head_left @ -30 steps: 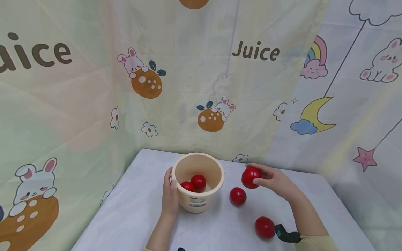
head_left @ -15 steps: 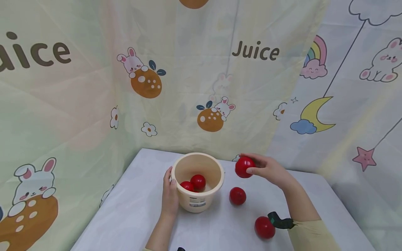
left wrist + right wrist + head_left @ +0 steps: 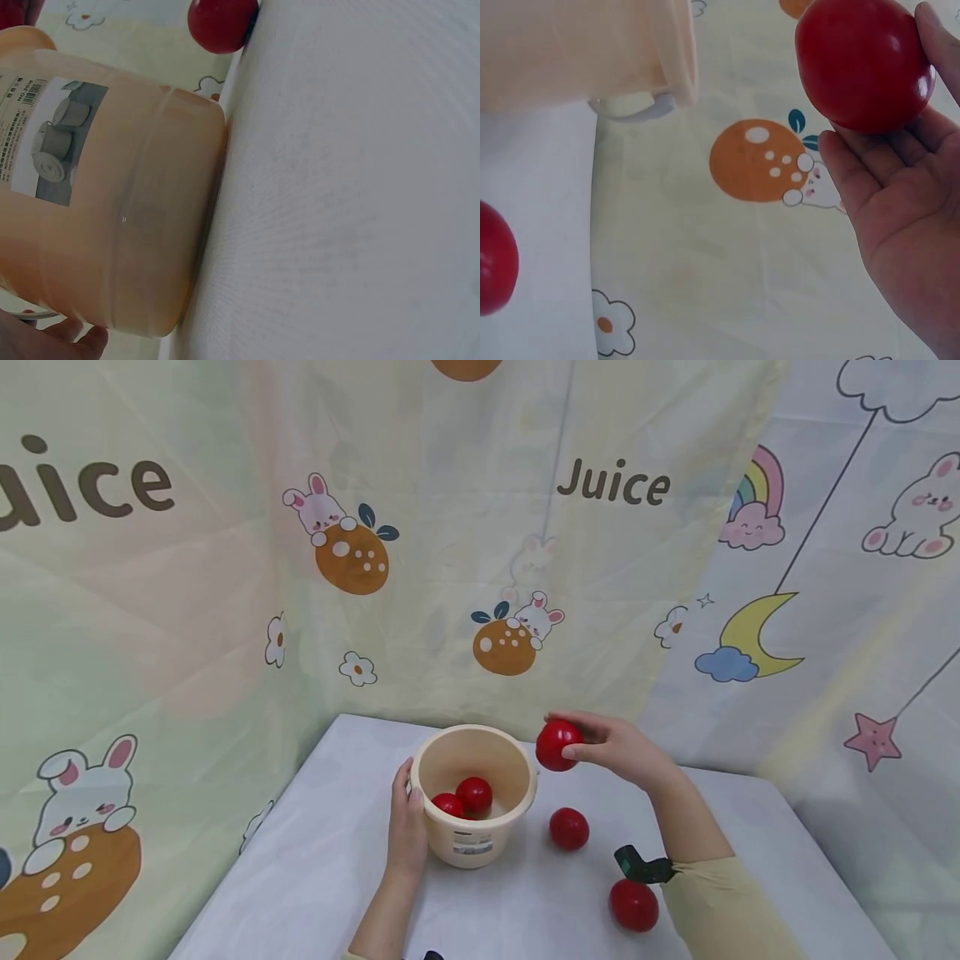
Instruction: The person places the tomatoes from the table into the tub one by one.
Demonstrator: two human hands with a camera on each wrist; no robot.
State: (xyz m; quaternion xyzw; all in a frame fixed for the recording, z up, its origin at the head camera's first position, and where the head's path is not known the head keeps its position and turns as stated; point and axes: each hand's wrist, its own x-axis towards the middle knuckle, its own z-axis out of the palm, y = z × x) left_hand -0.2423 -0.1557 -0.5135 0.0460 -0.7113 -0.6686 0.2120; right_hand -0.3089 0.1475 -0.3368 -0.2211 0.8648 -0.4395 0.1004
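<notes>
My right hand (image 3: 626,752) pinches a glossy red round fruit (image 3: 557,745) between thumb and fingers, raised just right of the bucket's rim; no stem shows. In the right wrist view the same fruit (image 3: 862,64) sits above my palm. A cream plastic bucket (image 3: 471,847) stands upright on the table, with a printed label on its front. At its left side, my left hand (image 3: 407,827) holds the bucket near the rim. Two more red fruits (image 3: 475,794) lie inside it. Outside, another red fruit (image 3: 568,829) rests right of the bucket, and a further one (image 3: 633,906) nearer the front.
The white-covered table (image 3: 337,835) ends at a curtain (image 3: 450,693) printed with rabbits and oranges. A grey handle (image 3: 634,112) hangs at the bucket's rim in the right wrist view. A dark strap mount (image 3: 643,867) is on the right wrist.
My right hand has carried its red fruit leftward and a little up, from over the table's right part to beside the bucket's rim. My left hand and the bucket stay put.
</notes>
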